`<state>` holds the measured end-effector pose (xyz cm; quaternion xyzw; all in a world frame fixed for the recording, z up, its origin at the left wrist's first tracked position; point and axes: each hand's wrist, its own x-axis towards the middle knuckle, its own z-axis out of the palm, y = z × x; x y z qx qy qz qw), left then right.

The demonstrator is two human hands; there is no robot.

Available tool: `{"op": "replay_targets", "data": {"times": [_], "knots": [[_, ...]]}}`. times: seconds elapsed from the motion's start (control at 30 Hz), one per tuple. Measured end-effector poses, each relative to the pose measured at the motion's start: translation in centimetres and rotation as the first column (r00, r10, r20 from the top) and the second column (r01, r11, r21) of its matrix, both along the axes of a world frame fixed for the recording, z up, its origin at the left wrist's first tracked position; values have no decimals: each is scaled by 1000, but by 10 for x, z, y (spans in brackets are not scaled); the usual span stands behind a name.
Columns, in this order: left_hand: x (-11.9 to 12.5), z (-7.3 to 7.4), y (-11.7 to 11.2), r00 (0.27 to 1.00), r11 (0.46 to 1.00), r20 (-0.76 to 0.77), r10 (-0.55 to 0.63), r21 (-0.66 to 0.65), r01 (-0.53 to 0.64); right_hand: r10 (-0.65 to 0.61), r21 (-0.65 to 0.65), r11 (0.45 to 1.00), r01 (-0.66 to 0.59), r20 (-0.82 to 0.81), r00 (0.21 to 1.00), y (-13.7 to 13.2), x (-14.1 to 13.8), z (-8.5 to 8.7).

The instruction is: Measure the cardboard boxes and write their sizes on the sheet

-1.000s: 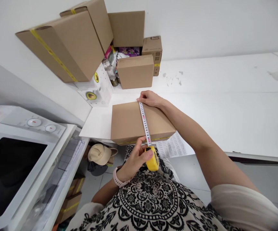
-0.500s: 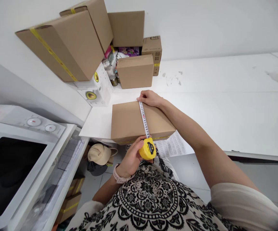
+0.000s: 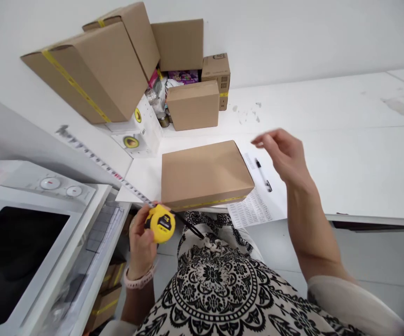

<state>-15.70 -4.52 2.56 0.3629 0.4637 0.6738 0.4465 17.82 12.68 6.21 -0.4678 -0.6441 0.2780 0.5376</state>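
Note:
My left hand point(image 3: 142, 242) is closed around a yellow tape measure point(image 3: 163, 226) at the table's front edge. Its white blade point(image 3: 107, 168) sticks out up and to the left, and a black strap point(image 3: 187, 224) hangs from the case. A closed cardboard box point(image 3: 205, 172) lies flat on the white table, right of the tape. Slightly blurred, my right hand point(image 3: 284, 151) hovers right of the box, loosely bent and with nothing in it. Below it, a black-and-clear pen point(image 3: 264, 176) rests on printed paper point(image 3: 251, 210) that is partly hidden by the box.
Large taped cartons point(image 3: 93, 70) are stacked on white avocado-print boxes point(image 3: 138, 135) at the back left. A smaller cardboard box point(image 3: 193, 107) stands beside them. A microwave point(image 3: 19, 252) is on the left, with a shelf of papers point(image 3: 100, 228) next to it.
My left hand has carried the tape measure off the box to the left, its blade still out. My right hand has let go of the blade end and moved right, over the paper and pen.

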Motion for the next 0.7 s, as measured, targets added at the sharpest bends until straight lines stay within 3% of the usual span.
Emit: {"op": "replay_targets", "data": {"times": [0.07, 0.17, 0.23, 0.27, 0.37, 0.53, 0.6, 0.7], "knots": [[-16, -15, 1, 997, 996, -2, 81, -25, -81, -58, -118, 992, 53, -39, 998, -26, 20, -43], [-22, -40, 9, 995, 994, 38, 90, -73, -87, 15, -322, 946, -38, -71, 997, -52, 30, -107], [-21, -51, 16, 996, 994, 74, 54, -96, -46, 109, -365, 922, -129, -76, 991, -64, 24, -130], [-20, -52, 20, 995, 994, 91, 30, -105, -20, 160, -366, 913, -178, -79, 984, -68, 19, -133], [-22, -38, 31, 992, 997, 125, -6, -71, 15, 236, -335, 909, -249, -79, 968, -75, 7, -113], [-35, 15, 48, 986, 985, 164, 23, 167, -51, 120, -272, 951, -150, -123, 985, -76, 6, -52], [-34, 29, 55, 989, 978, 147, 9, 203, -39, 61, -265, 959, -97, -141, 988, -72, 4, -44], [-24, 39, 60, 991, 982, 131, 11, 185, -36, -75, -251, 967, 33, -158, 985, -66, -6, -49]]}}
